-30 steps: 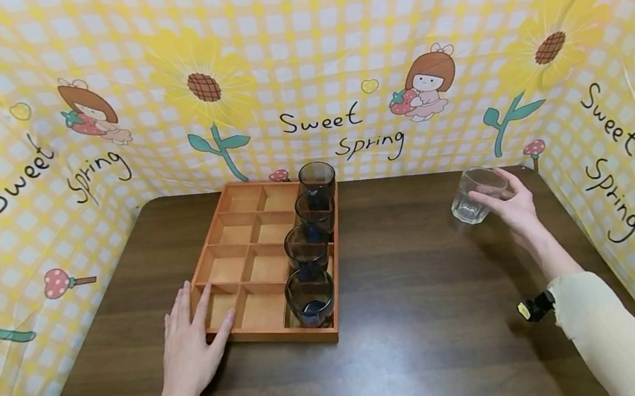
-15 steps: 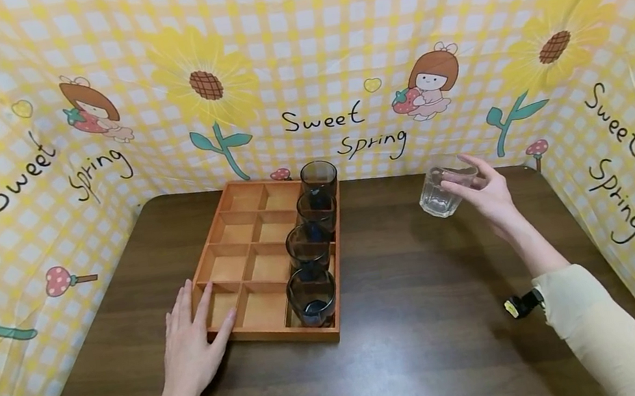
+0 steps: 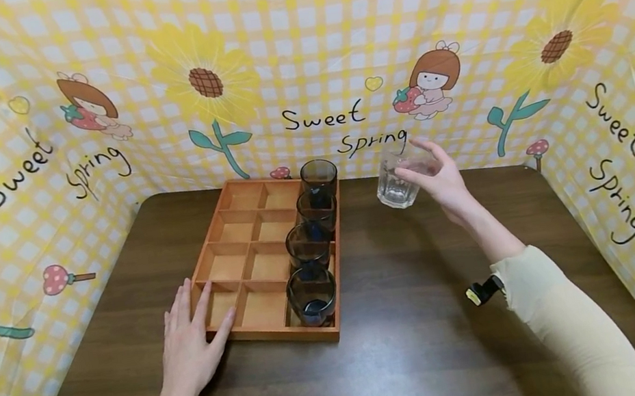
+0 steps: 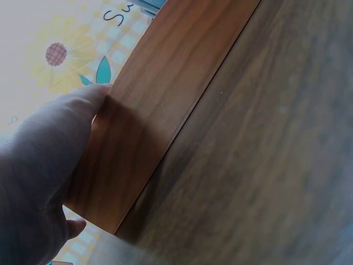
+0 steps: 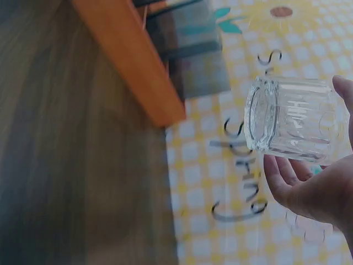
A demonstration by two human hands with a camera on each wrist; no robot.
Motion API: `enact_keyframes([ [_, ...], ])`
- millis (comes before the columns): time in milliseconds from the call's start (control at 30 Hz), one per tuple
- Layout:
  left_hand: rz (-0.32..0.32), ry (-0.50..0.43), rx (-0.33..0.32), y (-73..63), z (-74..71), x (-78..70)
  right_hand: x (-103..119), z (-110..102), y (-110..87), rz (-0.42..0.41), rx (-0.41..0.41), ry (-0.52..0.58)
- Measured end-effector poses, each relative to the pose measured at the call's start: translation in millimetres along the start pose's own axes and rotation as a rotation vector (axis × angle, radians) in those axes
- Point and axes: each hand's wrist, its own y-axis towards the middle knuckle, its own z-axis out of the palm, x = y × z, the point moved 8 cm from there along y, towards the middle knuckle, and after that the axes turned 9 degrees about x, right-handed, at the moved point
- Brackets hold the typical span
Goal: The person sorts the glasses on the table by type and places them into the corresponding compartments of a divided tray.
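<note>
A wooden tray (image 3: 263, 307) divided into compartments lies left of the table's middle. Dark tinted glasses stand in its right-hand column, the nearest one (image 3: 312, 299) at the front corner. My left hand (image 3: 189, 353) rests on the tray's near left corner, fingers spread, the thumb over the front wall (image 4: 149, 105). To the right of the tray, my right hand (image 3: 442, 181) holds a clear glass (image 3: 393, 186) between thumb and fingers, raised above the table and slightly tilted. In the right wrist view, this clear glass (image 5: 292, 118) shows faceted sides and a thick base.
The dark wood table (image 3: 403, 344) reaches back to a yellow checked cloth (image 3: 295, 56) that hangs behind and at both sides. The tray's left and middle columns hold no glasses.
My right hand has carried the clear glass leftward and a little away from me, closer to the tray's far right corner. My left hand and the tray have stayed still.
</note>
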Motion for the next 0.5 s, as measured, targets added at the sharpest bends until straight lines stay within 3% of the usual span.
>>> enact_keyframes([
  [233,-0.003,0.01,-0.001,0.4,-2.4,1.7,22.4,38.6,28.3,-0.054,0.031,0.007],
  [500,-0.012,0.012,0.019,-0.6,-1.6,0.9,34.1,72.6,51.0,-0.016,0.067,0.012],
])
